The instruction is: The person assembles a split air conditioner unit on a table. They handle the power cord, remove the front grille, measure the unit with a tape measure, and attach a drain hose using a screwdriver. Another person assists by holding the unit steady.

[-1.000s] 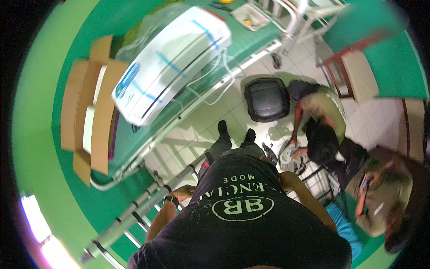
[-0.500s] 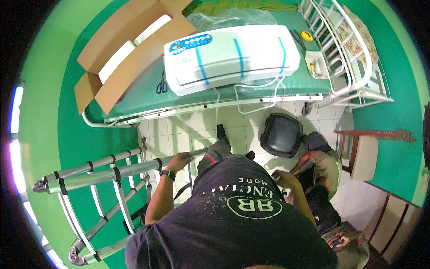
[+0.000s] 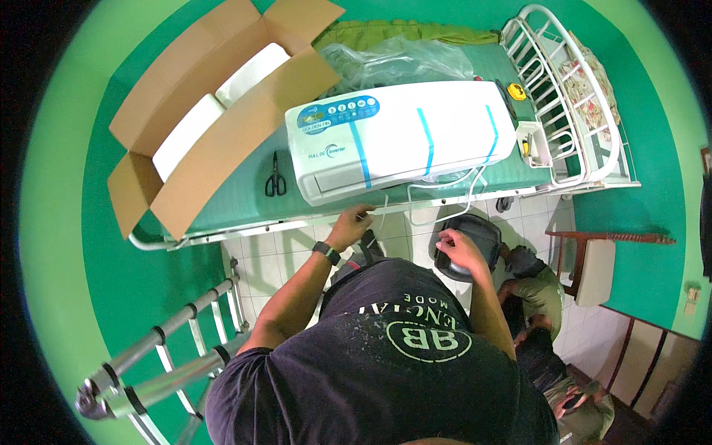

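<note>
A white wall air-conditioner unit (image 3: 400,141) with blue tape strips lies on the green mattress (image 3: 248,194) of a metal bed. Its white cable (image 3: 478,189) loops down over the bed's near edge. My left hand (image 3: 348,228) is just short of that edge, below the unit, its fingers loosely bent and apart with nothing visible in them. Farther right, my right hand (image 3: 461,249) hangs in front of a black padded seat (image 3: 486,241), fingers half curled and apart, holding nothing I can see. Black scissors (image 3: 275,178) lie left of the unit.
An open cardboard box (image 3: 248,111) with white foam occupies the bed's left end. A yellow tape measure (image 3: 517,91) and a white tray (image 3: 543,146) sit near the right rail. A folding ladder (image 3: 185,367) stands at left. Two people (image 3: 545,293) are low at right.
My left hand has let go of the ladder and moved right and forward to the bed edge. My right hand has moved forward from beside my body. The view has shifted toward the bed.
</note>
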Tool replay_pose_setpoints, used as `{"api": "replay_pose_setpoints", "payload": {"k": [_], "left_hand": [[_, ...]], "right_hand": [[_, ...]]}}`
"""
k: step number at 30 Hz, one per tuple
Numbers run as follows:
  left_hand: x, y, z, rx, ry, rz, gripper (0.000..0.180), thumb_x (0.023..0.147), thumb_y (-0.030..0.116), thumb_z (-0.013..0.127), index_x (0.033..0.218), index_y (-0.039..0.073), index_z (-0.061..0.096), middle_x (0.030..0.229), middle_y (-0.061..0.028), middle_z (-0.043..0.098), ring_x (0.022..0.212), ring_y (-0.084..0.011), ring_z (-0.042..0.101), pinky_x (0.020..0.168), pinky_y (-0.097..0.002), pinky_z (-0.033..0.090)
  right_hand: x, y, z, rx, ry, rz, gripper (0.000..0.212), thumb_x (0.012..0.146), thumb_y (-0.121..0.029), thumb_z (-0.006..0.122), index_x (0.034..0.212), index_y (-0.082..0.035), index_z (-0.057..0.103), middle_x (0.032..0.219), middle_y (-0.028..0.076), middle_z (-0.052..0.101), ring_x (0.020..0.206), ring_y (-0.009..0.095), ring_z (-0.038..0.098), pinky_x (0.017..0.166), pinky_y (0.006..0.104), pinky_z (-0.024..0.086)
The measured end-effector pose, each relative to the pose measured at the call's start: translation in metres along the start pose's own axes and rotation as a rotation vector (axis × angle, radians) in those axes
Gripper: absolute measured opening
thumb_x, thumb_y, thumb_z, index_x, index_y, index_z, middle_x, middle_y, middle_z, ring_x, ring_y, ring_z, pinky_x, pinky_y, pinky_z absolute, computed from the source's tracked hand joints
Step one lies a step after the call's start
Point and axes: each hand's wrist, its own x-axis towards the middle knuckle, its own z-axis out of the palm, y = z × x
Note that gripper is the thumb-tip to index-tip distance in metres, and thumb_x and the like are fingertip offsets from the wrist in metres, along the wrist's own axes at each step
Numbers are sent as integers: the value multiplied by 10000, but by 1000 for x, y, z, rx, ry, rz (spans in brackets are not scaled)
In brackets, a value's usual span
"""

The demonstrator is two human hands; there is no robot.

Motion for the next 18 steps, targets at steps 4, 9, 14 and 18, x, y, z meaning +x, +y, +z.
{"api": "replay_pose_setpoints", "payload": {"k": [4, 9, 14, 18], "left_hand": [[6, 52, -37, 179, -114, 89, 308, 963, 243, 643, 1198, 48, 676, 1071, -134, 703, 957, -237, 665, 854, -373, 529], [14, 56, -106, 154, 137, 247, 224, 957, 157, 633, 1137, 35, 688, 998, -137, 717, 884, -251, 681, 787, -350, 531], [33, 30, -175, 149, 626, 136, 199, 953, 133, 636, 1097, 7, 691, 959, -139, 716, 862, -205, 674, 797, -324, 530], [47, 22, -183, 202, 685, 67, 237, 925, 143, 663, 1113, -1, 680, 988, -147, 694, 878, -220, 656, 810, -347, 523]], "right_hand": [[12, -14, 9, 12, 50, 45, 414, 904, -317, 700, 1181, -14, 639, 1061, 156, 711, 994, 260, 681, 858, 358, 524], [17, -7, 5, 142, 21, 77, 425, 895, -357, 712, 1132, -10, 650, 1014, 162, 704, 952, 267, 676, 859, 374, 524], [38, -13, -19, 18, 1, 48, 425, 891, -338, 708, 1140, 0, 642, 1017, 164, 706, 958, 309, 677, 861, 395, 525], [69, -31, -56, -40, -15, 10, 403, 893, -324, 699, 1155, -21, 647, 1055, 185, 702, 1003, 335, 677, 873, 419, 526]]}}
